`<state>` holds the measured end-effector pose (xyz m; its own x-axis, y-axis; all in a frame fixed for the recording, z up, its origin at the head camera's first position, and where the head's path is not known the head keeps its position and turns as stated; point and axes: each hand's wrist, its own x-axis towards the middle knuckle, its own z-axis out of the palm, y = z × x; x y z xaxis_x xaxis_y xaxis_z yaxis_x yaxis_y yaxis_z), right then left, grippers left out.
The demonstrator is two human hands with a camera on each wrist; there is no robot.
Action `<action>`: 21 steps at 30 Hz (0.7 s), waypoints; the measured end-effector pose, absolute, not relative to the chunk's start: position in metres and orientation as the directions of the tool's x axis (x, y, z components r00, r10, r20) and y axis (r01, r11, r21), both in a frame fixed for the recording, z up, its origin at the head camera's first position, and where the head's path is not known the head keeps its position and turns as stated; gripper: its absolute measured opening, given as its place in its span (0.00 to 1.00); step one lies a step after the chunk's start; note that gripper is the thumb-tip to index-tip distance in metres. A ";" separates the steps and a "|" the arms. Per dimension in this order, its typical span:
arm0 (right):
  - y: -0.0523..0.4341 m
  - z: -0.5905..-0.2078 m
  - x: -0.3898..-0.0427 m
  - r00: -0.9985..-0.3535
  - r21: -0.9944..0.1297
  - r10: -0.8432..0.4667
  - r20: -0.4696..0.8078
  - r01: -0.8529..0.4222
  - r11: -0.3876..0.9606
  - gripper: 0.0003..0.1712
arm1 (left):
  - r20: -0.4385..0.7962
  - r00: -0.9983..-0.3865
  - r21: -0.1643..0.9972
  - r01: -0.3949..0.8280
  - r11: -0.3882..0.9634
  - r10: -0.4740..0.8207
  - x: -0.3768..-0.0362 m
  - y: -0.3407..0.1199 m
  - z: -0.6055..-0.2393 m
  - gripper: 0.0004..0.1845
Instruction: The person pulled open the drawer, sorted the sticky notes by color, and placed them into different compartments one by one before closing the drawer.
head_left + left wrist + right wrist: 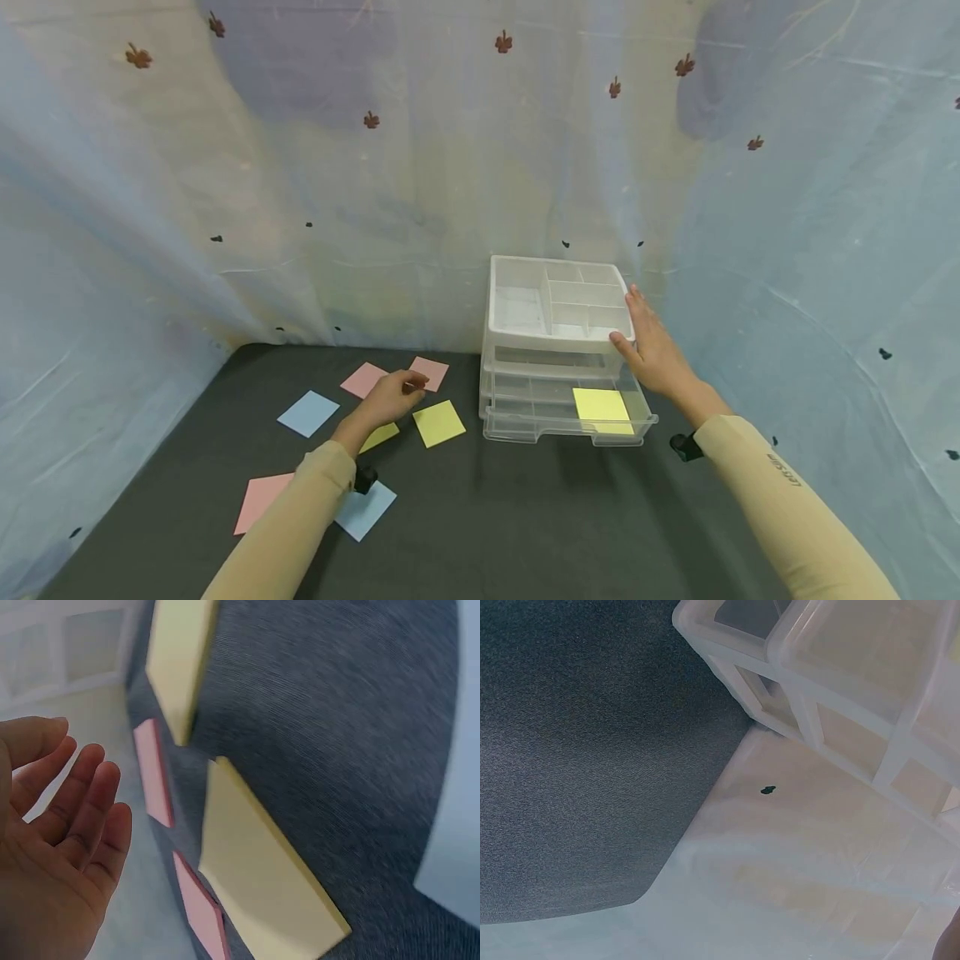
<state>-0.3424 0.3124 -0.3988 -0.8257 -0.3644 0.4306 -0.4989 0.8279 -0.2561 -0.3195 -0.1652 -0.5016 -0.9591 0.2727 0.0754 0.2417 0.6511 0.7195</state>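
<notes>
My left hand [392, 397] hovers over the sticky note pads at the left of the table, its fingers loosely bent and holding nothing. Near its fingertips lie two pink pads [364, 379]. A yellow pad [438, 423] is just right of the hand, and another yellow pad [262, 877] sits partly hidden under the wrist in the head view. My right hand [656, 348] rests against the right side of a clear plastic drawer unit [558, 342], fingers straight, thumb at the top front corner. One low drawer [517, 425] is pulled out, with a yellow pad [602, 410] inside.
A blue pad [308, 413] lies at the left, another blue pad [366, 510] nearer the front by the left sleeve. A third pink pad [260, 500] is partly under that sleeve. The unit's top is a divided tray [519, 307]. A patterned curtain [420, 208] hangs behind the dark table [540, 525].
</notes>
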 end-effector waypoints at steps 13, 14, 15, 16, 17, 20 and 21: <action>0.311 -0.398 -0.341 -0.827 -0.261 -0.364 0.428 -0.498 0.827 0.48 | 0.040 -0.914 0.468 0.374 0.801 0.403 -0.327 -0.161 -0.514 0.12; 0.311 -0.398 -0.341 -0.826 -0.262 -0.367 0.429 -0.502 0.824 0.48 | 0.033 -0.910 0.444 0.385 0.809 0.414 -0.326 -0.160 -0.514 0.12; 0.311 -0.397 -0.341 -0.825 -0.263 -0.367 0.429 -0.503 0.823 0.48 | 0.027 -0.905 0.419 0.396 0.817 0.424 -0.325 -0.159 -0.514 0.12; 0.311 -0.397 -0.341 -0.825 -0.264 -0.367 0.431 -0.504 0.823 0.48 | 0.020 -0.901 0.397 0.405 0.824 0.433 -0.323 -0.157 -0.514 0.12; 0.311 -0.397 -0.341 -0.824 -0.264 -0.366 0.432 -0.504 0.822 0.48 | 0.008 -0.900 0.381 0.406 0.831 0.436 -0.322 -0.156 -0.513 0.13; 0.311 -0.397 -0.341 -0.822 -0.259 -0.368 0.434 -0.505 0.823 0.47 | -0.026 -0.903 0.341 0.395 0.853 0.429 -0.318 -0.152 -0.512 0.19; 0.311 -0.397 -0.341 -0.823 -0.256 -0.368 0.432 -0.504 0.825 0.47 | -0.037 -0.905 0.337 0.388 0.858 0.424 -0.316 -0.151 -0.512 0.21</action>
